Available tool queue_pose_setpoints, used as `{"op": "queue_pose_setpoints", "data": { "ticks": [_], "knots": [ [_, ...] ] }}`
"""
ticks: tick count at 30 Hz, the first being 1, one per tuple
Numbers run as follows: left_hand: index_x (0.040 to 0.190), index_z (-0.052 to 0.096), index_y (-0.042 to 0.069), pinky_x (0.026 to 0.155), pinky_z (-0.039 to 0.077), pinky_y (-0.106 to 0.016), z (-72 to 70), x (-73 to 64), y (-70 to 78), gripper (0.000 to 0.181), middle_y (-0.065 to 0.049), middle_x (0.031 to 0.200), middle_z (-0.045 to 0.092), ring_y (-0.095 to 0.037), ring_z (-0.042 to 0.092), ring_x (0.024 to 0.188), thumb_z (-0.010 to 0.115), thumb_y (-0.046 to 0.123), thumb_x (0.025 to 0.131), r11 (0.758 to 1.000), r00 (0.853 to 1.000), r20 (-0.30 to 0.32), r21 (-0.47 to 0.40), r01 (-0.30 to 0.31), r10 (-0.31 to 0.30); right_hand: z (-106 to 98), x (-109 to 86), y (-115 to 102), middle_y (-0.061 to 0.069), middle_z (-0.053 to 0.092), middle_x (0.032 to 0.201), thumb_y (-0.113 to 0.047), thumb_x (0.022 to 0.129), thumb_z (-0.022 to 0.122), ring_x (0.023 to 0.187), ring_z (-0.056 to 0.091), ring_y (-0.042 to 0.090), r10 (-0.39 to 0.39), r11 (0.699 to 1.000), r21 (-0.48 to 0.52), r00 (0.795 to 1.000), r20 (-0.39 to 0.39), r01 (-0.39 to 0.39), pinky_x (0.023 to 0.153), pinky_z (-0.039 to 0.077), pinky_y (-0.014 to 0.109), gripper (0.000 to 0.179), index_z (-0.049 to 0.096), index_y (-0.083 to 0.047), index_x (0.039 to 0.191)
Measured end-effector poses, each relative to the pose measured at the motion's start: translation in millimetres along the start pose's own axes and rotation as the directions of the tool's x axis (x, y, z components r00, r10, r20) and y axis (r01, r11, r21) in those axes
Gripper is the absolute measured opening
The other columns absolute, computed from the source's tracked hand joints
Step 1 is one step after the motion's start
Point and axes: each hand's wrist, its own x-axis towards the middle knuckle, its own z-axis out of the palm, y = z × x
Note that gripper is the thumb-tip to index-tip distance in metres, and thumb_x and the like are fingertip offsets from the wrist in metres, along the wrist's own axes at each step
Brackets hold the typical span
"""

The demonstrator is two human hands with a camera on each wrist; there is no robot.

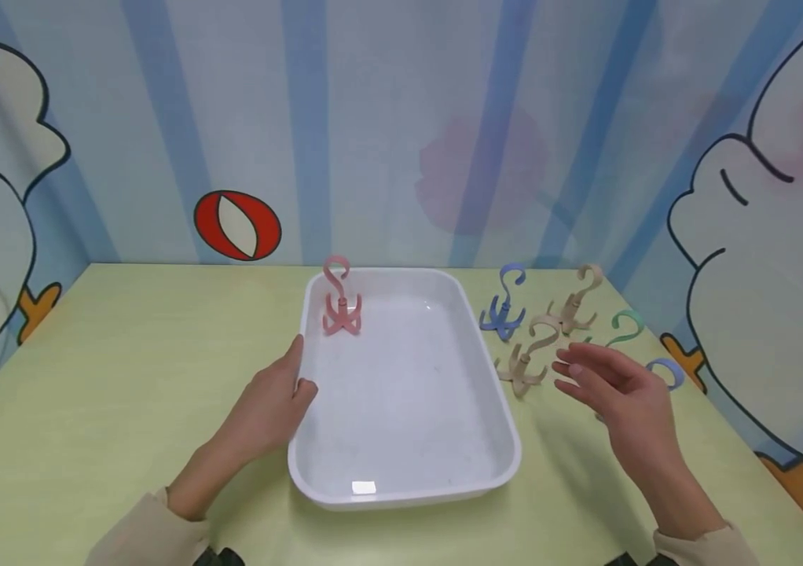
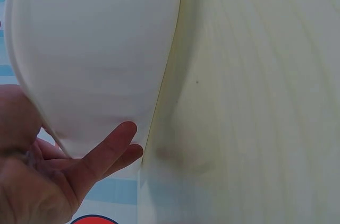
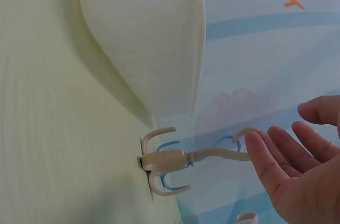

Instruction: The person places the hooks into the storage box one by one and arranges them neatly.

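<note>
A white rectangular tray (image 1: 408, 409) lies on the table; my left hand (image 1: 270, 405) holds its left rim, thumb over the edge. In the left wrist view, fingers (image 2: 106, 155) of that hand lie against the tray's outer wall (image 2: 101, 65). A pink four-pronged swivel hook (image 1: 342, 314) stands inside the tray, at the far left corner. My right hand (image 1: 621, 397) hovers right of the tray with relaxed fingers, holding nothing. Nearest to it, a beige hook (image 1: 522, 373) stands on the table; in the right wrist view this beige hook (image 3: 164, 159) reaches toward the fingertips.
Behind the near beige hook stand a blue hook (image 1: 504, 314) and another beige hook (image 1: 571, 310). A green hook (image 1: 626, 326) and a periwinkle hook (image 1: 669, 371) are partly hidden by my right hand. Cartoon-printed walls (image 1: 373, 141) border the pale yellow table (image 1: 161, 354).
</note>
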Motion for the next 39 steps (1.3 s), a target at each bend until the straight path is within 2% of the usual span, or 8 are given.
{"op": "queue_pose_setpoints", "data": {
  "ticks": [7,14,19,22,25,30,35,39],
  "knots": [
    [0.166,0.015,-0.006,0.071,0.060,-0.031,1.3,1.7,0.3,0.073,-0.030,0.162,0.043,-0.032,0.067,0.107,0.045,0.013,0.103,0.999,0.999,0.009,-0.014,0.033,-0.033,-15.0,-9.2,7.0,-0.009,0.079,0.118,-0.014,0.100,0.071,0.106,0.076,0.006,0.047,0.999,0.009,0.998,-0.051,-0.046,0.085,0.062,0.027,0.037,0.067,-0.003,0.135],
    [0.166,0.015,-0.007,0.071,0.060,-0.032,2.0,0.1,0.3,0.073,-0.030,0.161,0.044,-0.031,0.067,0.105,0.045,0.012,0.103,1.000,1.000,0.008,-0.015,0.020,-0.020,-27.4,-15.7,10.9,-0.009,0.080,0.116,-0.011,0.099,0.073,0.098,0.079,0.010,0.099,0.993,0.073,0.990,-0.102,-0.092,0.082,0.063,0.027,0.036,0.069,-0.008,0.134],
    [0.166,0.014,-0.006,0.068,0.059,-0.030,1.3,-0.6,2.3,0.073,-0.030,0.162,0.043,-0.030,0.067,0.104,0.046,0.013,0.103,0.999,0.999,0.015,-0.019,0.033,-0.033,-35.5,-17.6,12.0,-0.012,0.080,0.115,-0.011,0.099,0.073,0.096,0.079,0.008,0.104,0.994,0.058,0.986,-0.133,-0.097,0.080,0.062,0.024,0.034,0.070,-0.013,0.132],
    [0.166,0.015,-0.007,0.069,0.059,-0.031,0.7,-0.8,2.8,0.073,-0.030,0.162,0.043,-0.031,0.067,0.105,0.046,0.013,0.103,0.999,0.999,0.012,-0.016,0.030,-0.030,-39.3,-18.0,12.1,-0.013,0.079,0.113,-0.010,0.098,0.073,0.094,0.079,0.006,0.102,0.995,0.039,0.978,-0.183,-0.096,0.078,0.062,0.023,0.035,0.070,-0.013,0.133],
    [0.166,0.015,-0.007,0.070,0.060,-0.031,0.5,-0.7,2.6,0.073,-0.030,0.162,0.043,-0.032,0.066,0.107,0.045,0.013,0.103,1.000,1.000,0.011,-0.011,0.028,-0.028,-43.0,-18.5,10.7,-0.016,0.079,0.110,-0.011,0.097,0.075,0.091,0.078,0.003,0.109,0.994,-0.002,0.957,-0.267,-0.113,0.076,0.061,0.020,0.035,0.071,-0.014,0.132],
    [0.166,0.015,-0.007,0.068,0.059,-0.030,0.5,0.1,1.6,0.073,-0.030,0.162,0.043,-0.032,0.067,0.106,0.046,0.013,0.103,1.000,1.000,0.013,-0.012,0.028,-0.028,-48.8,-18.1,6.5,-0.014,0.080,0.106,-0.009,0.095,0.077,0.087,0.078,0.002,0.125,0.991,0.003,0.904,-0.410,-0.136,0.073,0.060,0.018,0.038,0.071,-0.008,0.133],
    [0.166,0.015,-0.008,0.069,0.060,-0.032,0.0,0.4,0.9,0.073,-0.031,0.161,0.043,-0.032,0.067,0.107,0.045,0.013,0.103,1.000,1.000,0.011,-0.005,0.023,-0.022,-55.0,-16.7,3.1,-0.009,0.080,0.104,-0.004,0.094,0.076,0.083,0.078,0.004,0.112,0.993,0.042,0.839,-0.532,-0.106,0.069,0.060,0.018,0.037,0.073,-0.004,0.131],
    [0.165,0.015,-0.008,0.071,0.061,-0.033,0.0,0.4,0.9,0.072,-0.032,0.161,0.043,-0.033,0.067,0.109,0.045,0.013,0.103,1.000,1.000,0.013,0.000,0.018,-0.018,-60.9,-17.3,3.5,-0.003,0.081,0.101,0.001,0.093,0.075,0.082,0.078,0.007,0.092,0.995,0.081,0.808,-0.581,-0.055,0.069,0.061,0.020,0.033,0.075,-0.001,0.126]
  ]
}}
